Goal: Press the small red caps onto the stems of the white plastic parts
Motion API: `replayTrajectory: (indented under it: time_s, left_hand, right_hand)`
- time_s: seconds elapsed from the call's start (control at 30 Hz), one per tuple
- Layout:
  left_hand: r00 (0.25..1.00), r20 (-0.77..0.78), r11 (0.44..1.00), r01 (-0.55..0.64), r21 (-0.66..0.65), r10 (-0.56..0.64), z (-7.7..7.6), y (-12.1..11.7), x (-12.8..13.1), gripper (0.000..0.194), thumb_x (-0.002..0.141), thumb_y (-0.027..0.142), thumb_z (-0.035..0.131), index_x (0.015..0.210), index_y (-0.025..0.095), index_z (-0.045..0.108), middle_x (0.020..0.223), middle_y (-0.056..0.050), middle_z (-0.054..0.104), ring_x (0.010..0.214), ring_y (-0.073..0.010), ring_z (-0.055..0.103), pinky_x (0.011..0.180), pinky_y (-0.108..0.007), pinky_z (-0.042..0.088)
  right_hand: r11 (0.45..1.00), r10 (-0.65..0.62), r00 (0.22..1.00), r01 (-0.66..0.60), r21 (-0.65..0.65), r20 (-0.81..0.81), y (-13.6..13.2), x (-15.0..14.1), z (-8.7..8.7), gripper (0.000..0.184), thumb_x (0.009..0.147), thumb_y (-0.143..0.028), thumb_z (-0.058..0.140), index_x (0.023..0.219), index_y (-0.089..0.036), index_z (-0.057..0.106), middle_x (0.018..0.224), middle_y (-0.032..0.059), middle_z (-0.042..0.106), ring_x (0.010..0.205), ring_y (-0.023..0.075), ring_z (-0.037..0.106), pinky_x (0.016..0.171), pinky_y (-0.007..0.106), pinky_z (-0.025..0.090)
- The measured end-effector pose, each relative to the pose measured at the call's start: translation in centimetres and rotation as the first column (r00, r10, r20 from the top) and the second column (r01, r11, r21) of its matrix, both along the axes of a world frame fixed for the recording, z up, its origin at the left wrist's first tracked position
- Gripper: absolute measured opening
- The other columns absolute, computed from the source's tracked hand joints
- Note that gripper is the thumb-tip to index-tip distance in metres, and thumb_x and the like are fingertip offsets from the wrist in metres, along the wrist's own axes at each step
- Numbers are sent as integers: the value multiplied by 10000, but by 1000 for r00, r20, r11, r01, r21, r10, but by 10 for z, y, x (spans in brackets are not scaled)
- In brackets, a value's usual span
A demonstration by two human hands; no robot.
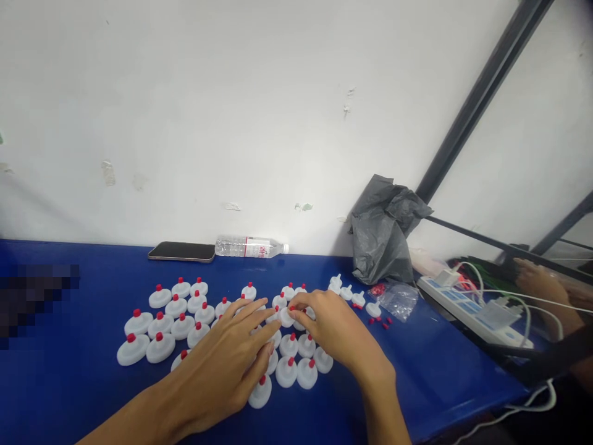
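Note:
Many white round spout caps (pixel 160 348) with small red tips stand on the blue table, tips upward, in a loose spread. My right hand (pixel 327 318) is closed in a pinch at the red tip of one white spout cap (pixel 286 317) near the middle of the spread. Over the caps to the left lies my left hand (pixel 227 355), fingers stretched out towards that same cap. Its palm hides several caps beneath. Right of my right hand, several white spout caps without red tips (pixel 373 309) stand near loose red tips (pixel 378 319).
A clear plastic bag (pixel 398 299) holds more red tips. Behind stand a crumpled dark grey bag (pixel 382 235), a lying water bottle (pixel 252 247) and a phone (pixel 181 251) by the wall. A power strip (pixel 477 315) with cables lies right; beyond it, another person's hand (pixel 540 287).

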State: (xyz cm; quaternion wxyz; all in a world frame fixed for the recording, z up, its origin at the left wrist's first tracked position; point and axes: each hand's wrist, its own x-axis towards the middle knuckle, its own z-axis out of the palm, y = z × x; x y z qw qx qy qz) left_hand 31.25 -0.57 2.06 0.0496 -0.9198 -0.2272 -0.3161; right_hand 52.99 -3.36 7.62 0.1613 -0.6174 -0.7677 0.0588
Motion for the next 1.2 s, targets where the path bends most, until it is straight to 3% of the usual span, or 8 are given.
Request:
replayTrajectory:
  time_s: [0.27, 0.5, 0.67, 0.8, 0.9, 1.03, 1.13, 1.2]
  left_hand:
    - [999, -34, 1000, 1, 20, 0, 2, 0, -1, 383, 976, 165, 462, 1332, 188, 601, 1362, -91, 653, 1310, -312, 572, 1085, -533, 490]
    - [1000, 28, 1000, 4, 2, -4, -1, -2, -1, 417, 990, 154, 421, 1373, 216, 572, 1396, -83, 623, 1350, -283, 536, 1145, -511, 440]
    - [999, 29, 1000, 16, 2, -16, 4, -3, -2, 417, 999, 150, 419, 1384, 215, 564, 1376, -87, 636, 1341, -284, 541, 1142, -516, 442]
    - [999, 46, 999, 29, -34, -27, 8, -2, -2, 364, 1002, 166, 420, 1300, 219, 623, 1318, -75, 670, 1330, -281, 548, 1146, -509, 435]
    - [998, 51, 997, 24, -71, -21, 10, -3, -1, 335, 1001, 166, 420, 1236, 219, 653, 1306, -66, 675, 1335, -274, 543, 1162, -501, 415]
    - [997, 65, 998, 35, -54, -31, 10, -5, -1, 329, 995, 154, 420, 1215, 214, 658, 1305, -71, 676, 1304, -270, 566, 1163, -494, 409]
    - [996, 78, 998, 39, -48, -35, 10, -5, -1, 348, 997, 146, 412, 1249, 218, 641, 1300, -66, 679, 1286, -260, 579, 1160, -488, 410]
    - [996, 80, 997, 50, -55, -45, 10, -5, 0, 330, 999, 147, 411, 1215, 218, 649, 1282, -60, 687, 1271, -253, 589, 1162, -481, 409]
  right_hand:
    - [997, -56, 998, 58, -42, 42, 5, 8, -6, 241, 1003, -345, 546, 987, -251, 768, 938, 48, 756, 927, 232, 673, 808, 304, 416]
    - [997, -61, 998, 62, -56, 13, 2, 11, -7, 171, 952, -328, 613, 972, -249, 763, 1025, 37, 757, 1021, 235, 655, 925, 324, 416]
    - [996, -30, 994, 38, 77, -105, -2, 14, 4, 267, 1004, -392, 530, 1044, -258, 757, 1088, 33, 764, 1059, 237, 656, 962, 351, 419]
    - [946, -218, 963, 248, 210, -157, 3, 51, 6, 328, 1009, -385, 456, 1032, -239, 748, 1113, 56, 766, 1048, 248, 676, 936, 358, 453]
    - [899, -379, 913, 402, 176, -152, 3, 95, -4, 296, 943, -392, 493, 1000, -240, 741, 1094, 59, 774, 1046, 264, 690, 924, 367, 467]
    - [815, -553, 821, 569, 113, -144, -8, 153, -23, 281, 842, -407, 552, 928, -232, 753, 919, 79, 801, 883, 285, 742, 763, 359, 512]
    - [726, -669, 731, 682, 87, -136, -20, 184, -35, 275, 792, -429, 591, 883, -235, 764, 803, 102, 798, 772, 323, 749, 679, 384, 501]
    - [709, -691, 710, 702, 64, -137, -26, 196, -40, 258, 772, -449, 621, 834, -249, 772, 774, 109, 797, 735, 327, 748, 650, 384, 497]
